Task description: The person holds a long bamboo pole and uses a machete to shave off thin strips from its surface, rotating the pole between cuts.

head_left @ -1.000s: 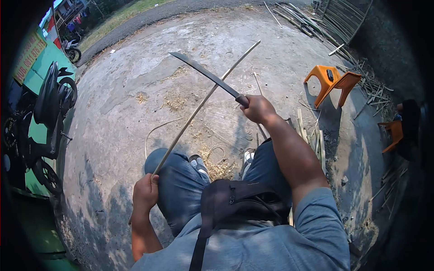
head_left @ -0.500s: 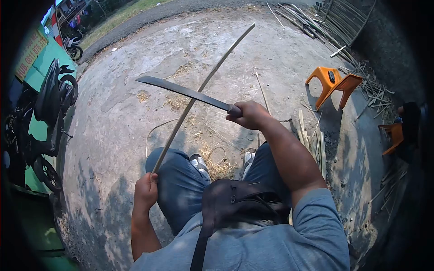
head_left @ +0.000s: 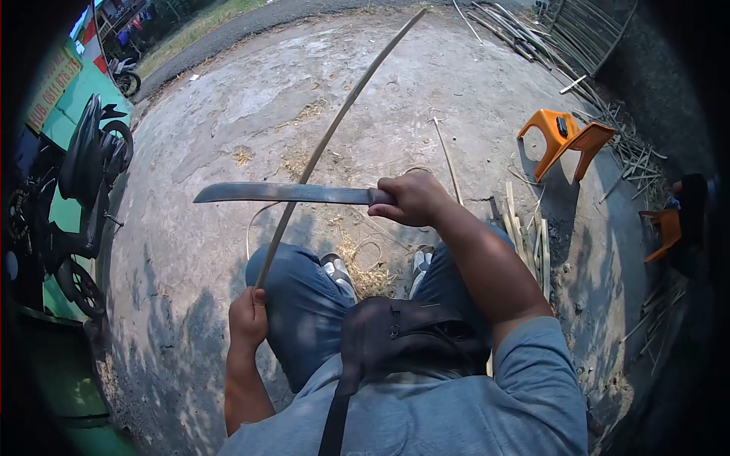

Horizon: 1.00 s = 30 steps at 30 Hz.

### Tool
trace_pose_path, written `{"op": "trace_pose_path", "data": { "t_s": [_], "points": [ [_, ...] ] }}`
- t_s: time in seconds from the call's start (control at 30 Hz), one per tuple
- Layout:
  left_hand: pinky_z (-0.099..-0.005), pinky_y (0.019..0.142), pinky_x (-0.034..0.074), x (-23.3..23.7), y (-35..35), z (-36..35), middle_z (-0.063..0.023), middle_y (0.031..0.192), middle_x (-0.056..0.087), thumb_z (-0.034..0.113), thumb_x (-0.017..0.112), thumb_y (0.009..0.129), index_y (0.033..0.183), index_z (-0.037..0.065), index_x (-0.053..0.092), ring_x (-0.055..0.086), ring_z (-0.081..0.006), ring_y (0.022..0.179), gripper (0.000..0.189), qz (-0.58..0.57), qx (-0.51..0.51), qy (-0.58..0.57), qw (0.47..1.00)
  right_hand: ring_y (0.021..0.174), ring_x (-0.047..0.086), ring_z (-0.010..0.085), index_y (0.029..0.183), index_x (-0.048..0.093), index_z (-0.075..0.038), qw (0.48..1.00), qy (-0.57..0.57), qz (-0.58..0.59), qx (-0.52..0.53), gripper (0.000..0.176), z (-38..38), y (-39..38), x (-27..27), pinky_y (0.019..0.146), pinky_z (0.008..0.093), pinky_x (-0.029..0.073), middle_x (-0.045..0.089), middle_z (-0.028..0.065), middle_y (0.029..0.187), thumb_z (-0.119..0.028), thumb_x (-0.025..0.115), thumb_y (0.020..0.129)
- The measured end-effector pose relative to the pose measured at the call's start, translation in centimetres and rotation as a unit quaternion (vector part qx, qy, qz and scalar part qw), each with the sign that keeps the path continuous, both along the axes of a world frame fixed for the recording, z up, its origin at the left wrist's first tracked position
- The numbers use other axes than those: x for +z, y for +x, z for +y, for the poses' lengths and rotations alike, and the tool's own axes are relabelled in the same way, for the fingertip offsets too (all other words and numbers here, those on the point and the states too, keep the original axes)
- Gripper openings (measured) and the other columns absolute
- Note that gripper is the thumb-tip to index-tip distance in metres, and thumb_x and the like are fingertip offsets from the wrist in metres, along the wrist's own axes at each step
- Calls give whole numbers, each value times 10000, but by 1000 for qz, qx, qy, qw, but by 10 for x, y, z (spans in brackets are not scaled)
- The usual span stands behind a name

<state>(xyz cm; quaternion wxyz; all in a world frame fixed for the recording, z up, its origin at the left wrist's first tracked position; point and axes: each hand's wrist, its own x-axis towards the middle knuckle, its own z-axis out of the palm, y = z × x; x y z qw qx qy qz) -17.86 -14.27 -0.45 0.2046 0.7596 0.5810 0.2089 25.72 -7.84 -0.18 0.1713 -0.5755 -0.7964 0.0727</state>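
- Left hand (head_left: pixel 248 318): your fingers are curled tight around the lower part of the long strip (head_left: pixel 325 140), thumb pressed along it, just beside your left knee (head_left: pixel 275 270)
- Right hand (head_left: pixel 414 199): your fingers are wrapped around the handle of the big knife (head_left: pixel 281 192), thumb on the side nearest you
- Strip: located in front of you, slanting from your left hand up and away to the right, its far end raised toward the road (head_left: pixel 228 30)
- Change noted: over the last second your knife has swung from a slant to nearly level, and its crossing with the strip has come down closer to your left hand
- Change noted: the strip's far end has risen and moved slightly left; your left hand has hardly shifted
- Meaning, as judged: you are drawing the blade along the strip toward yourself, leaving less length between edge and left fingers
- Contact: the blade lies across the strip in view; whether the edge bites cannot be told
- Surroundings: shavings (head_left: pixel 372 284) lie between your shoes, split sticks (head_left: pixel 545 258) beside your right leg, an orange chair (head_left: pixel 591 140) farther right
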Motion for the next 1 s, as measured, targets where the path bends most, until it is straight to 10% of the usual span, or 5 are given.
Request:
{"op": "trace_pose_path", "data": {
  "t_s": [0.13, 0.5, 0.77, 1.0],
  "points": [
    [-537, 634, 437, -12, -3, 0, -234, 754, 610, 426, 456, 1115, 872, 10, 575, 601, -491, 734, 496, 69, 7, 30, 997, 781, 695, 409, 952, 693, -76, 973, -35, 196, -115, 594, 9, 17, -4, 715, 491, 531, 685, 199, 789, -655, 569, 997],
    [-544, 636, 456, -1, 7, -3, -239, 752, 618, 405, 472, 1111, 883, 12, 600, 619, -489, 730, 472, 63, -13, 62, 996, 697, 670, 422, 829, 652, -118, 1000, 2, 3, 31, 599, -19, -4, 20, 631, 529, 496, 641, 159, 682, -710, 632, 918],
    [-550, 640, 469, 14, 17, -3, -241, 765, 640, 390, 504, 1098, 877, 31, 606, 630, -495, 747, 434, 77, -5, 43, 996, 814, 707, 392, 1001, 737, -94, 965, -64, 190, -166, 595, -7, 38, 10, 735, 470, 540, 706, 175, 813, -669, 586, 984],
    [-562, 651, 467, 17, 15, 1, -250, 772, 637, 394, 511, 1094, 857, 33, 599, 631, -505, 774, 440, 114, -31, 42, 992, 719, 684, 417, 846, 676, -134, 997, -64, -20, 30, 611, -23, -14, 12, 653, 517, 526, 668, 144, 701, -737, 608, 919]
  ]
}}
